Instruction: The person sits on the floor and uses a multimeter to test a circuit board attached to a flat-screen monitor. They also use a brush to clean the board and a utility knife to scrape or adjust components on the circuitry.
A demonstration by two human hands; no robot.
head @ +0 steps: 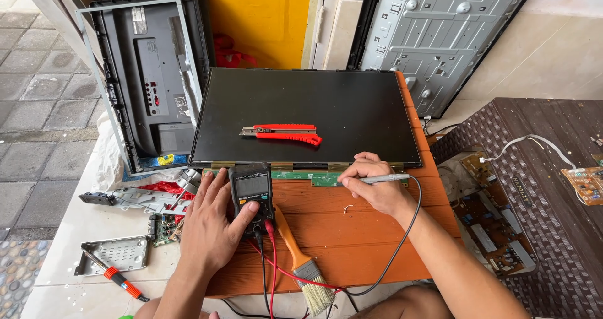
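Left hand (210, 231) clamps the small stiff multimeter (251, 193) on the wooden table (352, 231), right hand (374, 184) pinches the thin grey probe (377, 179) pen-style over the fragile-looking green circuit strip (314, 177), so go light.

Left hand (210, 228) on black multimeter (251, 193), right hand (375, 186) pressing grey probe (377, 179) to green circuit strip (314, 177).

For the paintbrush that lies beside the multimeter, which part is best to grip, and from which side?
Grip the paintbrush by its orange handle, probably from the right side. The handle is long and slim and points up toward the multimeter, where the left hand covers the left. The bristles lie at the table's near edge, and a red lead crosses near them.
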